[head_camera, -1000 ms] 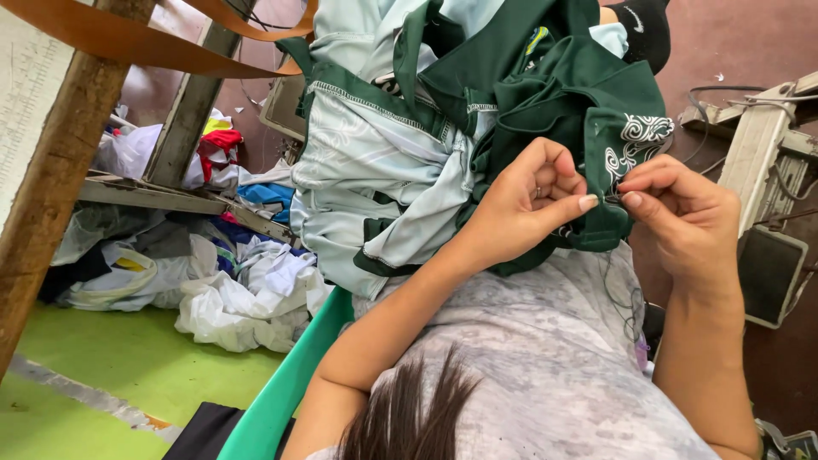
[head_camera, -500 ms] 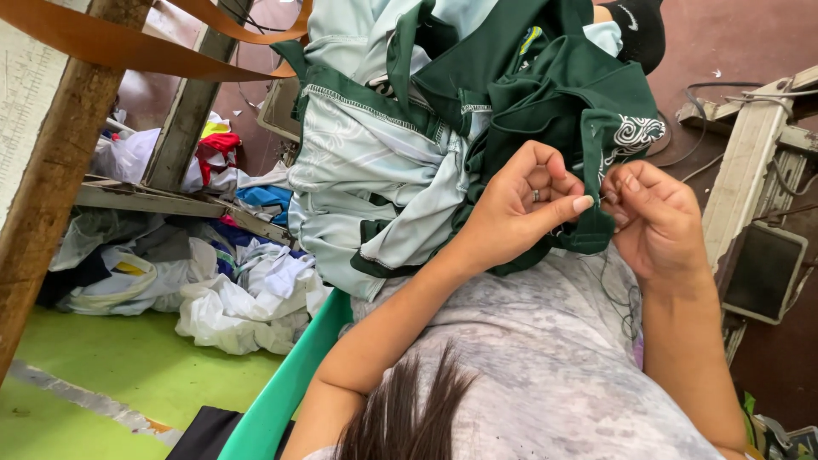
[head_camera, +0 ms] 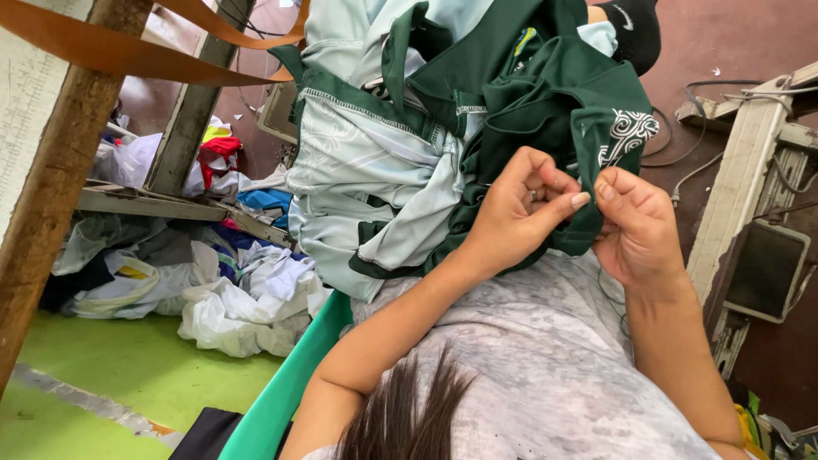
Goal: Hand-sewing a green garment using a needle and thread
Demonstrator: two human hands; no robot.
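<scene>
A dark green and pale mint garment (head_camera: 383,179) lies bunched over my lap. Its dark green edge carries a white swirl pattern (head_camera: 629,135). My left hand (head_camera: 515,213) pinches this green edge between thumb and fingers. Just to its right, my right hand (head_camera: 641,232) grips the same edge, fingertips almost touching the left thumb. My grey mottled shirt (head_camera: 545,358) fills the lower middle, with hair hanging at the bottom.
A wooden post (head_camera: 51,187) and an orange strap (head_camera: 128,51) stand at left. A heap of white and coloured clothes (head_camera: 230,298) lies on the green floor. A teal edge (head_camera: 290,383) runs beside me. A white frame (head_camera: 741,170), cables and a dark box (head_camera: 767,273) are at right.
Both hands and the green edge have shifted a little to the left. The right hand has closed in on the left hand.
</scene>
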